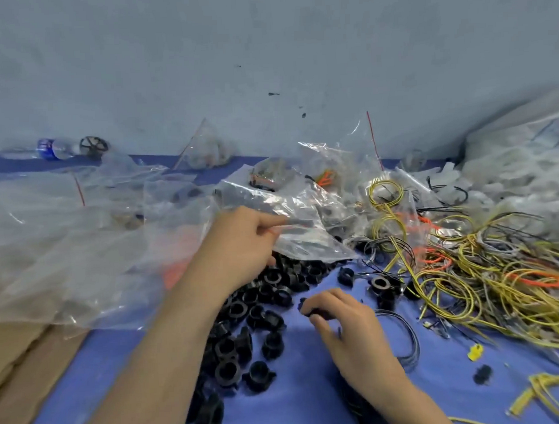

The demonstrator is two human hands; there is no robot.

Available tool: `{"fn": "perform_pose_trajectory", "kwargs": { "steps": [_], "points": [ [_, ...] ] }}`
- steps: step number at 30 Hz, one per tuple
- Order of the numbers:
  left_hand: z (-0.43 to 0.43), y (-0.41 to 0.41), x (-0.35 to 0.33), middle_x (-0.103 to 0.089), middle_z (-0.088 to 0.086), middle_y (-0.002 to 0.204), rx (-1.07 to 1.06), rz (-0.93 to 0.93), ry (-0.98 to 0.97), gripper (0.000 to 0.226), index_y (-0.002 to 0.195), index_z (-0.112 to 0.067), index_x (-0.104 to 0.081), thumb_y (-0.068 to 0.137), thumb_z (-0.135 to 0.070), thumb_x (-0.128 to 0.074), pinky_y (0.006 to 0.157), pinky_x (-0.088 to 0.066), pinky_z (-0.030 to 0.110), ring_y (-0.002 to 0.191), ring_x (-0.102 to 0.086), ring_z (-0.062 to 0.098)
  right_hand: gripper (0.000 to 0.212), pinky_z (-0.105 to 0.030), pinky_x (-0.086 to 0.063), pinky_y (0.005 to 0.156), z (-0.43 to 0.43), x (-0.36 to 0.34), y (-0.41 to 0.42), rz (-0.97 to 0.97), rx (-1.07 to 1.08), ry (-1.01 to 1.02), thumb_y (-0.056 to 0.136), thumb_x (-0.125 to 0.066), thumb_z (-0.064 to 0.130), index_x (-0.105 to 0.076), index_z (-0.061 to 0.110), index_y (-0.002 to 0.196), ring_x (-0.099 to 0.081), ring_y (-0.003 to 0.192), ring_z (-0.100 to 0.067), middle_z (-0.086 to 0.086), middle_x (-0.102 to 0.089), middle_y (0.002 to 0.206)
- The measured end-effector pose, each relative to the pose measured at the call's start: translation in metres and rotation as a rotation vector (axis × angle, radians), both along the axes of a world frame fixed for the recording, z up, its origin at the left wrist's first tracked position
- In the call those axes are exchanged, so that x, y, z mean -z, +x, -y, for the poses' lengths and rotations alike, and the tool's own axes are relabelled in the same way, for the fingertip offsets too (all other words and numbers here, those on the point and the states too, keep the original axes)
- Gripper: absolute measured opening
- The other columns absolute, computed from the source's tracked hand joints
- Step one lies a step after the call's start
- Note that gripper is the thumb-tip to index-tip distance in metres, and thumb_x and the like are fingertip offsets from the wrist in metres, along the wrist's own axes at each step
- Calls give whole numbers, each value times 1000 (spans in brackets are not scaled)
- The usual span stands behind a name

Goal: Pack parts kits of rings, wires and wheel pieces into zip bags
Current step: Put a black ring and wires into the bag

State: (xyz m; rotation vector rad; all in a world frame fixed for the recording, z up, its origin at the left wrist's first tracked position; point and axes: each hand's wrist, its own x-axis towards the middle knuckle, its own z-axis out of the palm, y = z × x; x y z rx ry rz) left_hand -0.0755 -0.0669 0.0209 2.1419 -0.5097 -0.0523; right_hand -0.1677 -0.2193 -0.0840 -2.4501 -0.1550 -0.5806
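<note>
The left hand [241, 242] reaches over a heap of black rings [244, 312] and pinches the edge of a clear zip bag [305, 242] between thumb and forefinger, so its grip is clenched on the bag. The bag is lifted above the far end of the heap. The right hand [354, 330] is lower and nearer, its fingers curled round a single black ring [309, 308] held at the fingertips just right of the heap. The rings lie spread across the blue surface [305, 387]. To the right sits a tangle of yellow, black and orange wires [486, 286], some of them coiled. More clear bags and loose plastic sheeting [65, 253] cover the left side, over brown cardboard [19, 367]. By the far wall lie a plastic bottle [54, 148] and, just beside it, a black wheel piece [93, 145].
</note>
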Motion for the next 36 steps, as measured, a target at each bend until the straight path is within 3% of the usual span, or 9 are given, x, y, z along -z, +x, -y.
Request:
{"fn": "perform_pose_trajectory", "kwargs": {
  "steps": [8, 11, 16, 19, 21, 24, 28, 31, 36],
  "points": [
    [20, -10, 8, -68, -11, 119, 174, 26, 57, 30, 117, -32, -69, 95, -14, -58, 89, -55, 30, 88, -70, 1, 13, -21, -49, 70, -7, -25, -18, 465, 48, 261, 89, -55, 26, -50, 26, 101, -57, 81, -4, 8, -58, 89],
    [26, -21, 8, -72, -12, 110, 285, -22, 16, 42, 110, -36, -70, 92, -2, -54, 83, -57, 27, 80, -71, -1, 6, -28, -47, 69, -5, -23, -17, 501, 78, 182, 90, -54, 20, -52, 20, 96, -57, 81, -12, 1, -58, 90],
    [33, -30, 9, -55, -10, 134, 411, -146, 47, 65, 125, -34, -62, 89, 12, -34, 82, -58, 29, 77, -74, 9, 16, -20, -42, 75, 4, -22, -15, 552, 265, 200, 91, -52, 20, -63, 9, 92, -54, 86, -14, 10, -56, 92],
    [33, -33, 7, -53, -16, 129, 486, -180, 17, 71, 132, -35, -54, 87, 13, -30, 79, -59, 26, 78, -74, 12, 16, -20, -43, 75, 8, -23, -13, 403, 213, 179, 91, -55, 16, -68, 10, 96, -58, 89, -14, 4, -64, 94],
    [33, -33, 6, -58, -10, 127, 483, -173, 2, 68, 134, -30, -55, 88, 13, -30, 76, -59, 25, 78, -74, 14, 22, -23, -45, 76, 8, -21, -12, 270, 108, 215, 93, -49, 17, -68, 13, 104, -59, 92, -11, 5, -64, 98],
    [35, -31, 4, -63, -2, 123, 438, -165, -43, 68, 131, -30, -55, 88, 13, -25, 68, -57, 20, 75, -74, 15, 34, -23, -46, 77, 8, -20, -14, 154, 80, 272, 97, -33, 39, -59, 32, 118, -58, 96, -2, 16, -62, 106],
    [31, -28, 2, -57, -7, 123, 367, -129, -125, 67, 136, -38, -44, 93, 9, -25, 64, -57, 21, 71, -74, 17, 40, -12, -38, 63, 14, -21, -15, 146, 152, 189, 91, -20, 60, -46, 56, 121, -59, 83, 7, 28, -62, 92],
    [28, -25, 2, -69, -1, 110, 303, -55, -52, 57, 135, -38, -48, 98, 1, -31, 68, -60, 29, 68, -73, 14, 34, -16, -45, 71, 12, -23, -15, 215, 128, 187, 92, -24, 58, -48, 52, 116, -63, 91, 3, 22, -66, 103],
    [17, -15, -4, -70, -8, 98, 149, 39, -91, 40, 128, -27, -61, 100, -5, -43, 75, -60, 27, 69, -70, 1, 28, -20, -51, 58, 30, -35, -16, 568, 242, 351, 99, -38, 41, -65, 32, 98, -68, 69, -5, 14, -70, 78]
  ]
}}
